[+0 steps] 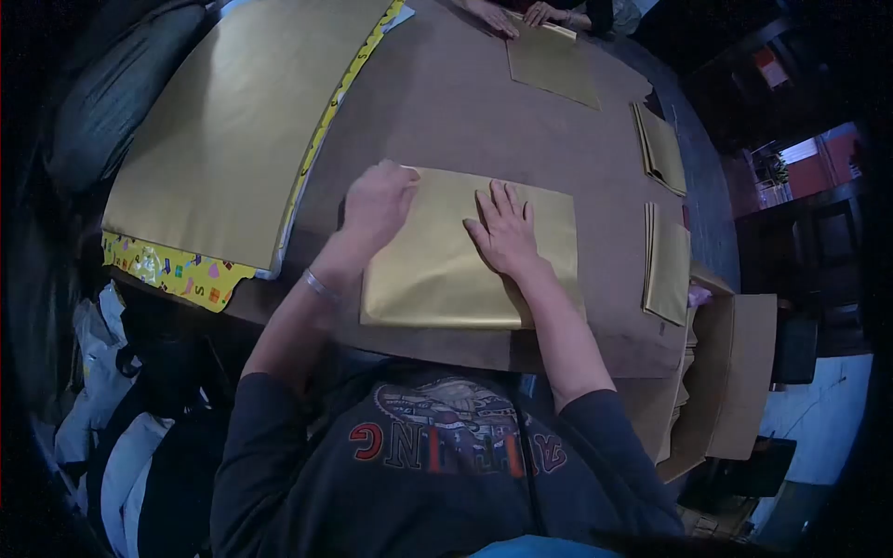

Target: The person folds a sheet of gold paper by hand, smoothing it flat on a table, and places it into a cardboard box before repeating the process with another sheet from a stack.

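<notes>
A folded sheet of gold paper (437, 279) lies on the table in front of me, its near edge rounded like a fold. My left hand (379, 203) is curled closed at the paper's far left corner, with the fingertips pinching its edge; it looks slightly blurred. On the right half of the same sheet, my right hand (507, 228) lies flat with its fingers spread, pressing on the surface and holding nothing.
A stack of large gold sheets (233, 121) with yellow patterned paper (177, 270) beneath is at left. Folded gold paper bundles (667, 265) lie along the brown table's (391, 93) right edge. A cardboard box (744, 372) stands below. Across, another person's hands (539, 14) touch a gold sheet (553, 65).
</notes>
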Available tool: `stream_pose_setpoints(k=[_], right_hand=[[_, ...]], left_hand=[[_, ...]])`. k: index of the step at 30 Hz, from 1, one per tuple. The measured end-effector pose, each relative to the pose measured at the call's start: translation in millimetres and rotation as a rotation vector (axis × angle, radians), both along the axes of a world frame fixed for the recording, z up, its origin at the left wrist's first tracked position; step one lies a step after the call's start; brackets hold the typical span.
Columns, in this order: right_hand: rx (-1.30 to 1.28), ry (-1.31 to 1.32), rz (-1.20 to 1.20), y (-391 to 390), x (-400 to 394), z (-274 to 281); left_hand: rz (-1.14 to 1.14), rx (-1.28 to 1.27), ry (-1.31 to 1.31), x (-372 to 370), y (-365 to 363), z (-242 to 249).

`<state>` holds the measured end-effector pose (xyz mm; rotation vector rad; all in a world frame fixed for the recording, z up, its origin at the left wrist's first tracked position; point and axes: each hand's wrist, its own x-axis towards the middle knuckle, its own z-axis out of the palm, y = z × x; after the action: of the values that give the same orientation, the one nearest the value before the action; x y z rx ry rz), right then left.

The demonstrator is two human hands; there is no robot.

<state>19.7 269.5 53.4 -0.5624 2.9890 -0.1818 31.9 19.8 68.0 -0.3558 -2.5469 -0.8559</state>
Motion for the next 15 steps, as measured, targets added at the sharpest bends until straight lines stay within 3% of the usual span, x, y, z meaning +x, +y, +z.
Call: stream_pose_setpoints(k=[2, 3, 6, 7, 15], right_hand=[[-0.005, 0.046, 0.012, 1, -2, -6], [0.017, 0.022, 0.008, -2, 0, 1], [0.028, 0.040, 0.006, -3, 2, 4], [0.020, 0.024, 0.000, -4, 2, 6], [0.016, -0.030, -0.008, -3, 1, 8]], left_hand=[[-0.237, -0.052, -0.012, 19, 22, -5], [-0.322, -0.057, -0.157, 24, 26, -14], [-0.263, -0.287, 0.011, 28, 23, -22], [-0.284, -0.320, -0.155, 25, 17, -21], [-0.132, -0.496, -0.255, 4, -21, -14]])
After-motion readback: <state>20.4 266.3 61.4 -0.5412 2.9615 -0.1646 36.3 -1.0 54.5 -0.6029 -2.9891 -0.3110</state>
